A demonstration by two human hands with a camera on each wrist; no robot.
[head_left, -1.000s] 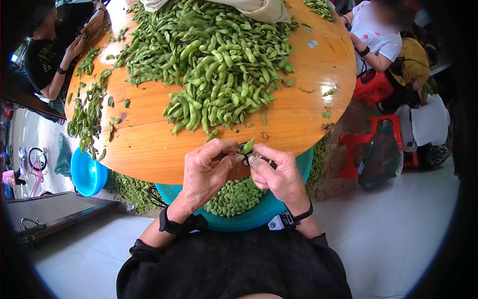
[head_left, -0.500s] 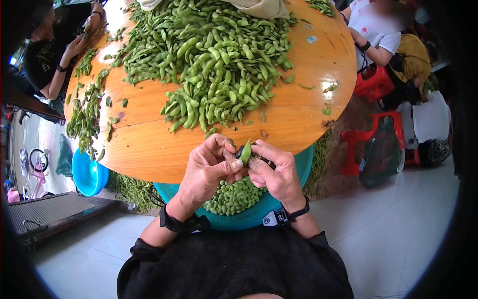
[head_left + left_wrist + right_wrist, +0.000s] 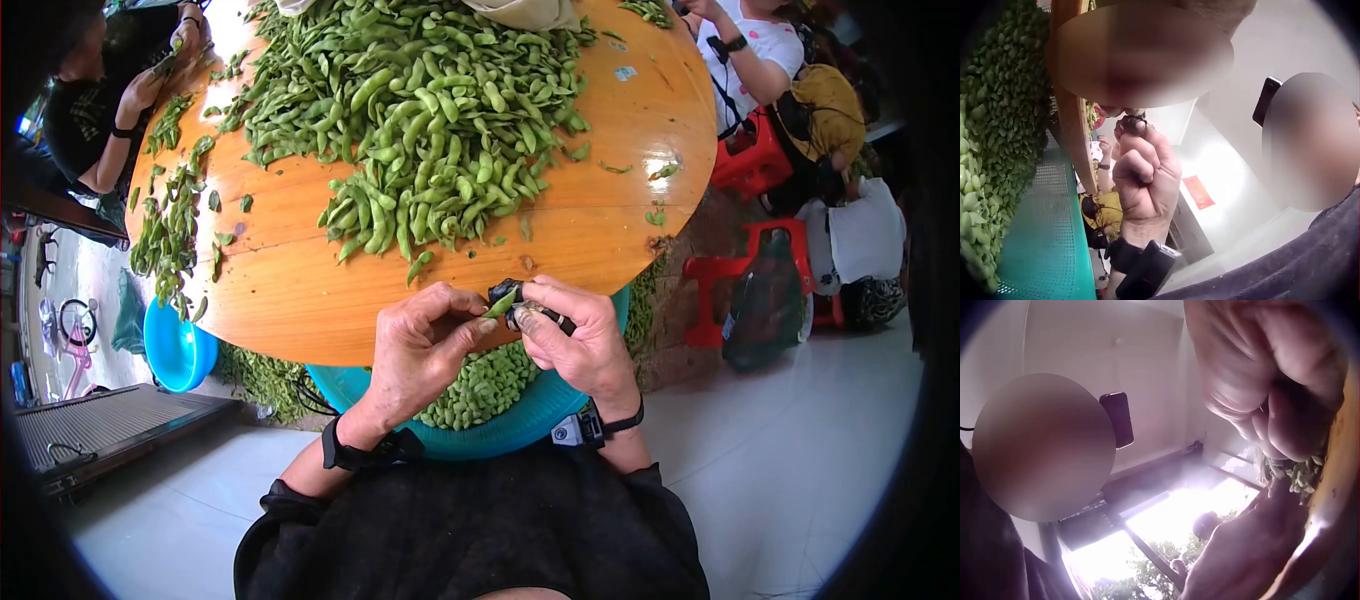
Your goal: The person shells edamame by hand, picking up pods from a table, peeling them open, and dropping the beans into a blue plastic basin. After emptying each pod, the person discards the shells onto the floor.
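Between both hands, a green soybean pod (image 3: 503, 303) lies tilted, its upper end toward the right. My left hand (image 3: 420, 345) pinches its lower end between thumb and forefinger. My right hand (image 3: 580, 340) has its fingers curled round a small black tool (image 3: 565, 324), its thumb close against the pod; the tool's kind is hidden by the fingers. In the left wrist view the right hand (image 3: 1147, 172) shows curled, with black at its fingertips. Below the hands, shelled green beans (image 3: 480, 385) fill a teal basket (image 3: 470, 442).
A large heap of soybean pods (image 3: 420, 130) covers much of the wooden table (image 3: 270, 310). More pods (image 3: 170, 230) lie along its left edge. A blue basin (image 3: 178, 345) stands at lower left, red stools (image 3: 715, 290) at right. Other people sit at both sides of the table.
The pod stood more upright half a second ago and is now tilted to the right. My right hand has shifted slightly right. At far right, a person's forearm has risen.
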